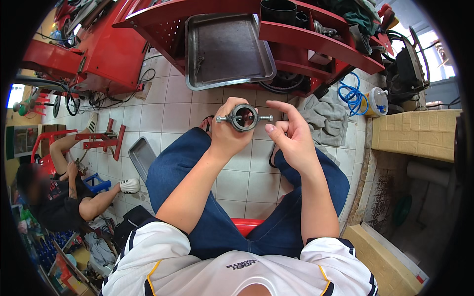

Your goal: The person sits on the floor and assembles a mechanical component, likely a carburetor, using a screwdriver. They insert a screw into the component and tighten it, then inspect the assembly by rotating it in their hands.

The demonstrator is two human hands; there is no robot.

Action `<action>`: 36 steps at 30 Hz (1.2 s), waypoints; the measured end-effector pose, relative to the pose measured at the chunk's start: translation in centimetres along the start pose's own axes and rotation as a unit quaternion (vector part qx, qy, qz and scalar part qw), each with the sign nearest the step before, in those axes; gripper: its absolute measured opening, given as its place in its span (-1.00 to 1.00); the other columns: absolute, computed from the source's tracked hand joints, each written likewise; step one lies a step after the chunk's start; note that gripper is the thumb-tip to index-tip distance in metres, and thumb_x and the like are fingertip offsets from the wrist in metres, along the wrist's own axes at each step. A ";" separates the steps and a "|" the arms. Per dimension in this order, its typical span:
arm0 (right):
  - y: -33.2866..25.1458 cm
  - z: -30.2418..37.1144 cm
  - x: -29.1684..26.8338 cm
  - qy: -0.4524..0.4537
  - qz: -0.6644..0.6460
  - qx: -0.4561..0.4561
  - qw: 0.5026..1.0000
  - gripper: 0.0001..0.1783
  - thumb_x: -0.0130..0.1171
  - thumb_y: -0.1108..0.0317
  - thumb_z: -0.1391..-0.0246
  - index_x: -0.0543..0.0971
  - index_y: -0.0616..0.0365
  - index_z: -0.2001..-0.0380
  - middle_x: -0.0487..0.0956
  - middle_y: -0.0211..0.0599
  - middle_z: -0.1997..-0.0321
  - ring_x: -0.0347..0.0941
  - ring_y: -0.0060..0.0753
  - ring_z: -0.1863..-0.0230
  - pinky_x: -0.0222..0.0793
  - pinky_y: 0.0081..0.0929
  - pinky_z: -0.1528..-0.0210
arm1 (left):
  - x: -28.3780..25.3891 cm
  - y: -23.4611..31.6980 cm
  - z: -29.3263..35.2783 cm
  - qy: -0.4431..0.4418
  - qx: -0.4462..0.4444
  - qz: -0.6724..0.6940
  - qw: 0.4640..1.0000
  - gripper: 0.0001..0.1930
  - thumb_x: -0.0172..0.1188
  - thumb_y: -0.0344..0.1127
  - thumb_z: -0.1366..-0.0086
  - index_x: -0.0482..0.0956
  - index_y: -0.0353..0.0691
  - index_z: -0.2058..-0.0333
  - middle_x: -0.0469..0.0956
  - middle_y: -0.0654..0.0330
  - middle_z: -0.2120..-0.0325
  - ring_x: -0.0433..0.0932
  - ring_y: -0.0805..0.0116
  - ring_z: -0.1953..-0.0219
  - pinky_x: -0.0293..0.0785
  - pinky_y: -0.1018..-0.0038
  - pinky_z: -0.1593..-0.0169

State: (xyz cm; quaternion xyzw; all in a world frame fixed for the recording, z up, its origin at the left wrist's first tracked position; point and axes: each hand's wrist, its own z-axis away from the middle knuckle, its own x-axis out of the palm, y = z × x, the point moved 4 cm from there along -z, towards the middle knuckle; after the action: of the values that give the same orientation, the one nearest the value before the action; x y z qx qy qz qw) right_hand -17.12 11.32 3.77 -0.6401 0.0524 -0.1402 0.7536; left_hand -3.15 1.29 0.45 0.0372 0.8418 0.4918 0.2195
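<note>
Pinching the metal ring (255, 118) around its outer wall, the left hand (230, 133) held it in the air in front of the person's knees, above the tiled floor (234, 192) and just short of the metal tray (227, 47). Part of that grip was hidden behind the ring. The right hand (292, 134) held nothing: its thumb and index finger were spread near the right bolt (267, 118), apart from it. The ring was probably stiff and rather heavy for its size, unlikely to bend or crack under finger pressure. Any oil on its dark surface, which could not be made out, would have made it slippery. The thick outer wall seemed the safest hold; the right bolt and the left bolt (220, 119), jutting out at opposite sides, looked poorer handles, since either might have turned.
</note>
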 end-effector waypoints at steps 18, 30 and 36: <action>1.0 0.9 2.3 -0.113 -0.139 0.144 0.973 -0.66 0.18 0.14 -0.37 0.62 0.19 0.38 0.28 -0.73 0.64 0.08 -0.82 0.58 -0.01 -0.68 0.51 | -0.3 0.8 -0.5 0.017 0.126 -0.101 0.987 -0.39 0.66 -0.33 0.05 0.40 -0.20 0.12 0.53 0.18 0.36 0.57 0.20 0.37 0.51 0.35 0.33; 0.6 1.1 4.0 -0.057 -0.135 0.171 0.974 -0.75 0.40 0.28 -0.18 0.52 0.15 0.29 0.23 -0.75 0.64 0.03 -0.87 0.61 -0.11 -0.70 0.55 | -0.7 0.8 -0.5 0.082 0.171 -0.123 0.974 -0.41 0.62 -0.42 0.03 0.33 -0.21 0.17 0.44 0.15 0.39 0.46 0.21 0.38 0.46 0.37 0.32; 1.8 0.9 3.7 -0.061 -0.070 0.053 0.994 -0.66 0.30 0.21 -0.26 0.53 0.21 0.06 0.24 -0.73 0.65 0.03 -0.86 0.64 -0.13 -0.68 0.60 | -0.9 1.0 -0.7 0.098 0.183 -0.136 0.969 -0.38 0.61 -0.44 0.03 0.29 -0.20 0.15 0.43 0.15 0.38 0.44 0.21 0.36 0.43 0.37 0.30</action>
State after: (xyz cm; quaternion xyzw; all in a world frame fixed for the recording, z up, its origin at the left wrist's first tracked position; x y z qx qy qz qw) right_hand -13.12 11.41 2.57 -0.6090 -0.0465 -0.1558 0.7764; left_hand -2.83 0.99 1.90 -0.0865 0.9321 0.2960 0.1901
